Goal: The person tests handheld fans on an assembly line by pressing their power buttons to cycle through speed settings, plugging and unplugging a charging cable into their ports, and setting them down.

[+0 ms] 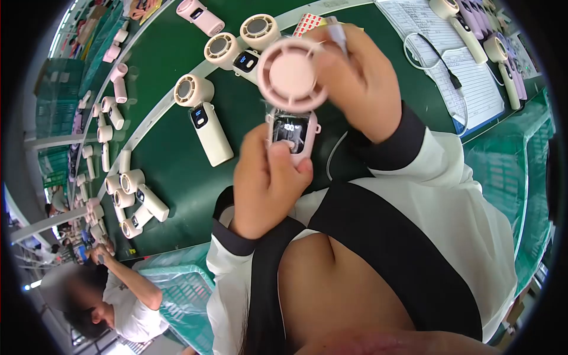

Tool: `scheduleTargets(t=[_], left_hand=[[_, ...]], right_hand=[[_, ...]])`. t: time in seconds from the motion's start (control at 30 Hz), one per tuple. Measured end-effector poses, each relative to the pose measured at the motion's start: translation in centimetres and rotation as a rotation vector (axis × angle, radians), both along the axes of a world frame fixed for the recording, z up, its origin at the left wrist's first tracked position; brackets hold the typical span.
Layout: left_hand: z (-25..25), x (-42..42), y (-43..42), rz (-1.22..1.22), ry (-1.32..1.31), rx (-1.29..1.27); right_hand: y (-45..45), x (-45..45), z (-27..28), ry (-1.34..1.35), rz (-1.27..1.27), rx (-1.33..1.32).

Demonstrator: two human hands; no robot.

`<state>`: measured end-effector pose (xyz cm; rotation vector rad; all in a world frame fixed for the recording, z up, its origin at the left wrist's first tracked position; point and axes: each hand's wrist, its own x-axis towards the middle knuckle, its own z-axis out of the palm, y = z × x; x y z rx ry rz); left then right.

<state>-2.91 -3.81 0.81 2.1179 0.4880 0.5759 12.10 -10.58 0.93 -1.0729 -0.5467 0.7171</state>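
A pink handheld fan [291,74] is in front of me, its round head tilted up and its small screen lit with "100". My left hand [263,183] is wrapped round the handle, the thumb on the button below the screen. At the fan head's right edge is my right hand [370,83], fingers curled and slightly blurred. A white cable plug [336,32] sticks up between those fingers. Just behind stand two cream fans, the right one [260,29] and the left one [220,50]. Another cream fan [207,127] lies to the left with its screen lit.
Several cream fans [151,201] are grouped at the left of the green table [183,165]. A pink fan [201,16] lies at the back. Written sheets [479,89] with a cable and more fans are at right. A co-worker [127,296] sits at lower left by a green basket [183,296].
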Motion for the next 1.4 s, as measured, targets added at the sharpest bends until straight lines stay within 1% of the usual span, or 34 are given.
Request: scheduleTargets(t=[0.07,0.1,0.23,0.27,0.4,0.77,0.9,0.93,1.07,1.1,1.23,1.27,1.4], left_hand=[[-0.1,0.4,0.2,-0.055,0.185,-0.237],[0.0,0.5,0.4,-0.056,0.186,-0.237],[0.9,0.3,1.0,0.115,-0.038,-0.741],[0.9,0.4,1.0,0.132,-0.038,-0.742],[0.8,0.5,1.2,0.093,-0.055,-0.709],[0.3,0.0,1.7,-0.003,-0.155,-0.812],[-0.5,1.4,1.1,0.191,-0.179,-0.419],[-0.5,1.4,0.9,0.195,-0.178,-0.419],[-0.3,1.9,0.5,0.228,-0.106,-0.227],[-0.4,1.9,0.4,0.228,-0.107,-0.227],[-0.5,2.2,0.3,0.218,-0.166,-0.305],[-0.5,2.2,0.2,0.218,-0.166,-0.306],[-0.2,2.3,0.0,0.181,-0.231,-0.417]], right_hand=[[0.2,0.1,-0.1,-0.581,-0.267,-0.072],[0.3,0.4,-0.1,-0.581,-0.268,-0.073],[0.6,1.5,-0.6,-0.717,-0.11,-0.051],[0.4,1.6,-0.4,-0.711,-0.095,-0.047],[-1.2,1.5,1.4,-0.784,0.459,-0.258],[-1.0,0.8,1.6,-0.729,0.426,-0.29],[-0.3,-1.8,-0.5,-1.03,-0.159,-0.261],[-0.2,-2.1,-0.8,-1.029,-0.156,-0.26],[0.1,-2.6,-1.6,-0.972,-0.247,-0.206],[0.1,-2.6,-1.5,-0.973,-0.247,-0.205],[-0.3,-2.3,-0.8,-0.724,-0.102,-0.314],[-0.3,-2.3,-0.9,-0.724,-0.101,-0.315],[0.0,-2.3,-1.5,-1.011,-0.255,-0.169]])
